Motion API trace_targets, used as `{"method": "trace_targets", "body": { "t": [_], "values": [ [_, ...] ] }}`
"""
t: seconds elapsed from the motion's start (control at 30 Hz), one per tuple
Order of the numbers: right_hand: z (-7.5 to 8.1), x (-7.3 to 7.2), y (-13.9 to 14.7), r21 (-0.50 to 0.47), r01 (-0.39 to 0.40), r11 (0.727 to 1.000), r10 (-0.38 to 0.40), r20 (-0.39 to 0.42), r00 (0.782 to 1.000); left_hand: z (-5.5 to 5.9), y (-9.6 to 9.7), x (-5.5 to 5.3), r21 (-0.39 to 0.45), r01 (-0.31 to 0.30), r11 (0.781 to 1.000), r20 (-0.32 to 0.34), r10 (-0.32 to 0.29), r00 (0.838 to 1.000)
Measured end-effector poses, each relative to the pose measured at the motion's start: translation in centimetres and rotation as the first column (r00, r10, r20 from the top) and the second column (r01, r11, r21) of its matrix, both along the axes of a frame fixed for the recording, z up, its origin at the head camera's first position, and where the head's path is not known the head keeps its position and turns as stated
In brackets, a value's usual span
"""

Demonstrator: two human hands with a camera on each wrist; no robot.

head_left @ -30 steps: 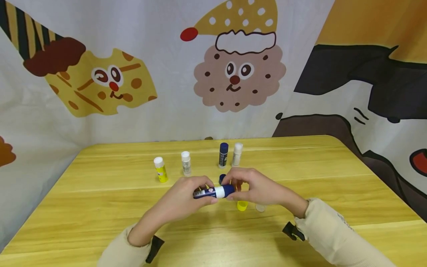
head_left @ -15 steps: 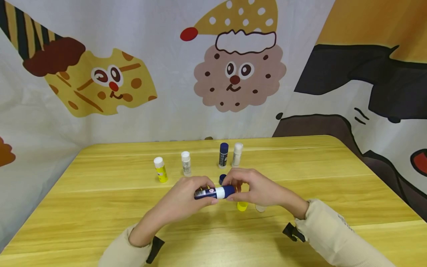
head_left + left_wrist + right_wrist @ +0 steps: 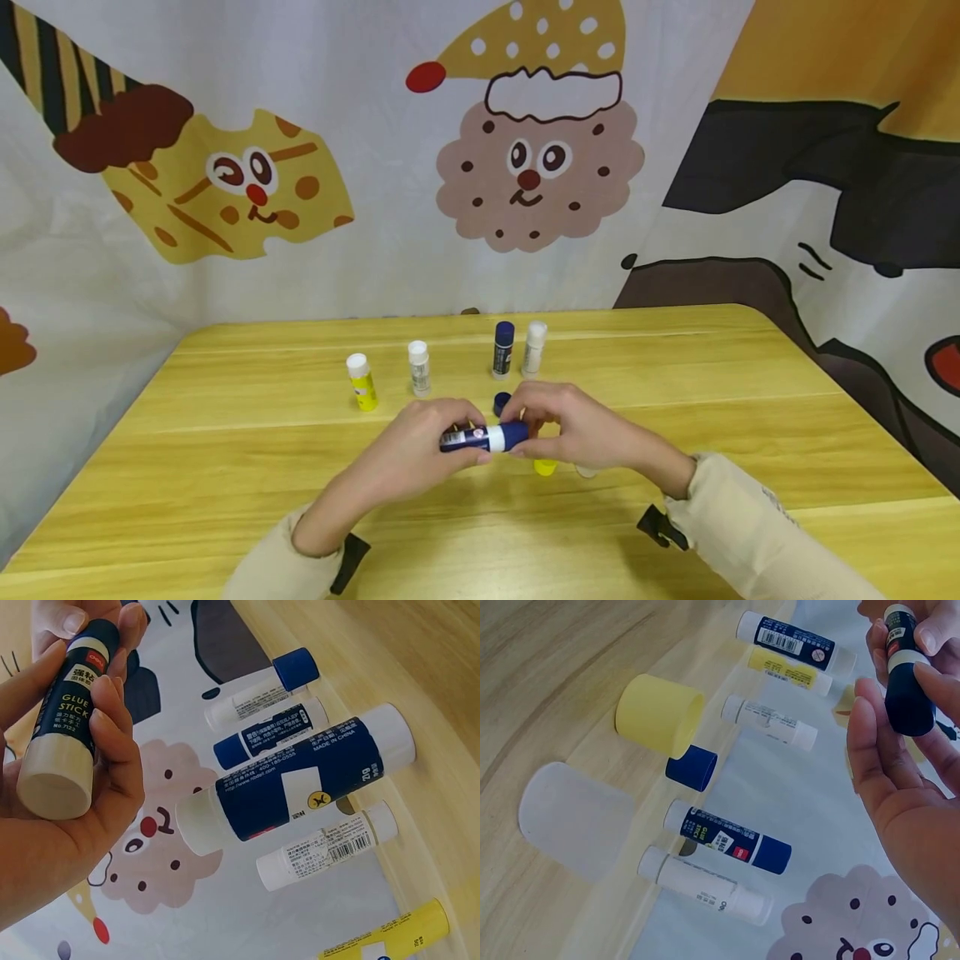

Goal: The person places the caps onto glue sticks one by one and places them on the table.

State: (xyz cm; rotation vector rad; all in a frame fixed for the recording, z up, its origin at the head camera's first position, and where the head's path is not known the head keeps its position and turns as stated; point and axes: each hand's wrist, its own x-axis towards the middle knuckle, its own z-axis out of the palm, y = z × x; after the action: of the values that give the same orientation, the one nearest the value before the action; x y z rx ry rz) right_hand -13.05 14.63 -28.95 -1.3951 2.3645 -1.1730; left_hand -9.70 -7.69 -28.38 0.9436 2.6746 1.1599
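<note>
My left hand [image 3: 408,446] grips the body of a navy glue stick [image 3: 465,439], its fingers and thumb curled round it. The stick lies roughly level, above the table. At its other end my right hand [image 3: 588,427] pinches the navy cap [image 3: 514,434] between thumb and fingers. A white band shows between cap and body. In the left wrist view the held stick has a white base [image 3: 56,776] and a red logo. Behind my left hand, a larger navy glue stick [image 3: 300,780] stands uncapped, mostly hidden in the head view.
On the wooden table [image 3: 225,467] stand a yellow glue stick [image 3: 363,388], a white one [image 3: 419,371], a small navy one [image 3: 503,348] and another white one [image 3: 534,348]. A loose navy cap [image 3: 501,404], yellow cap [image 3: 545,467] and whitish cap [image 3: 574,821] lie near my right hand.
Both hands and the glue stick have shifted very slightly right and downward in the head view. The grip on stick and cap looks the same; the other things stay put.
</note>
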Motion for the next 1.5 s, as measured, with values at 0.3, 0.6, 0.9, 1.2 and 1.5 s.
{"method": "trace_targets", "body": {
  "t": [0.3, 0.6, 0.9, 1.2, 1.5],
  "values": [
    [-0.13, 0.13, -0.17, -0.025, -0.025, 0.999, 0.024, -0.038, 0.999, 0.01, -0.01, 0.00, -0.017, -0.001, 1.000, 0.005, 0.001, 1.000],
    [-0.26, 0.18, -0.20, -0.051, -0.063, 0.997, 0.062, -0.029, 0.998, 0.01, 0.00, 0.08, -0.021, -0.003, 1.000, -0.005, 0.003, 1.000],
    [-0.33, 0.46, -0.35, -0.036, -0.046, 0.998, 0.047, 0.019, 0.999, -0.12, 0.14, 0.17, -0.023, -0.002, 1.000, -0.023, 0.002, 1.000],
    [-0.41, 0.62, -0.55, -0.040, -0.059, 0.997, 0.060, 0.021, 0.998, -0.21, 0.22, 0.29, -0.018, 0.013, 1.000, -0.036, -0.014, 0.999],
    [-0.35, 0.71, -0.66, -0.036, -0.046, 0.998, 0.047, 0.031, 0.998, -0.18, 0.21, 0.31, -0.020, 0.008, 1.000, -0.043, -0.009, 0.999]
  ]
}}
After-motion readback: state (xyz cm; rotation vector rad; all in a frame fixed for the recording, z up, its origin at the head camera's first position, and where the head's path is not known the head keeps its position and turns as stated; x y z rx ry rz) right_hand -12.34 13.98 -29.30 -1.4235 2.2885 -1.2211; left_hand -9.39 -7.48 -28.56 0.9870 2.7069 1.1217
